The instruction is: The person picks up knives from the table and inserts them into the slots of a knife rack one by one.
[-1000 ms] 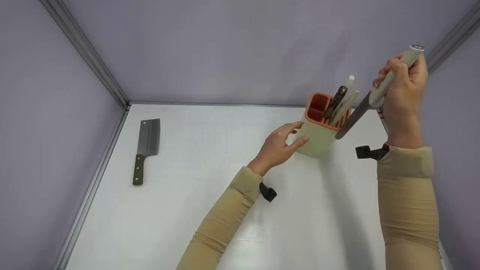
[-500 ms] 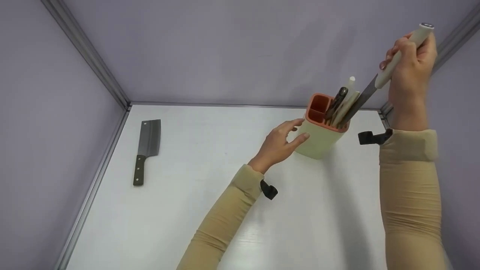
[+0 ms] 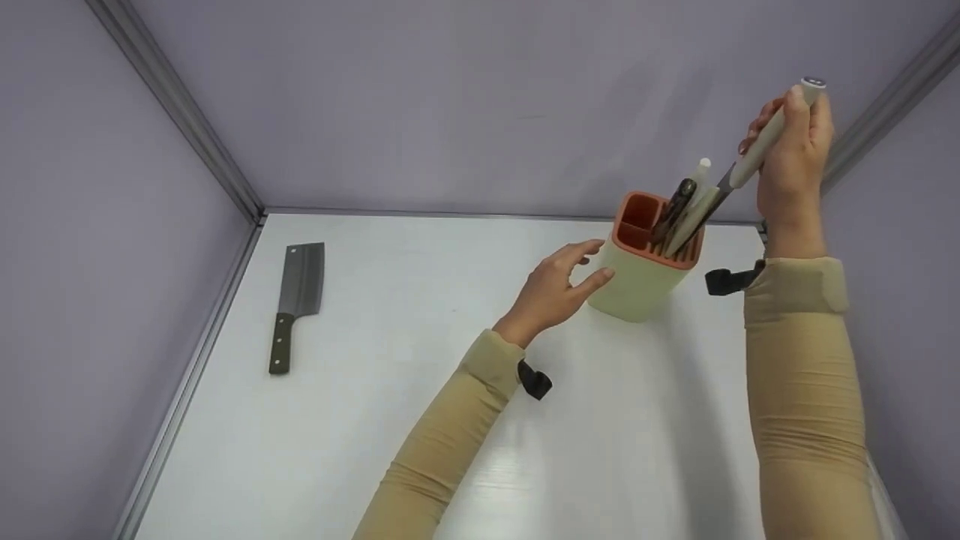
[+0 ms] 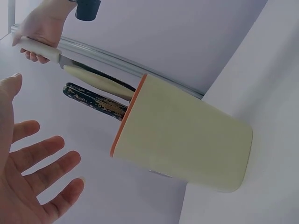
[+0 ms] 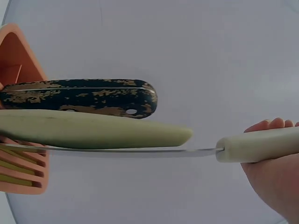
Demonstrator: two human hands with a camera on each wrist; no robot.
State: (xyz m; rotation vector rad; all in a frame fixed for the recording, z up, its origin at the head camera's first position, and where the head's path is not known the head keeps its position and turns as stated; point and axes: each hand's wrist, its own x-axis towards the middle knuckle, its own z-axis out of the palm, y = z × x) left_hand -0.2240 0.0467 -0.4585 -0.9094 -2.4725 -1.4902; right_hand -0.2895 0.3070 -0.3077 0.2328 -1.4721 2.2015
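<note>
A pale green knife block with an orange slotted top stands upright at the back right. My right hand grips the white handle of a knife above it and to the right. That knife's blade slants down into the slotted side, close beside a cream-handled knife; its tip is hidden. Another knife with a dark mottled handle sits in the block too. My left hand is held at the block's left side, fingers spread; the left wrist view shows a gap between them and the block.
A cleaver with a dark handle lies flat on the left of the white table. Behind the dark handle, a white-tipped handle rises from the block. Grey-purple walls enclose the back and sides.
My right hand first lifted the knife from beside the block to above its slots, then lowered it leftward, so the blade now sits deeper among the handles. My left hand has barely moved.
</note>
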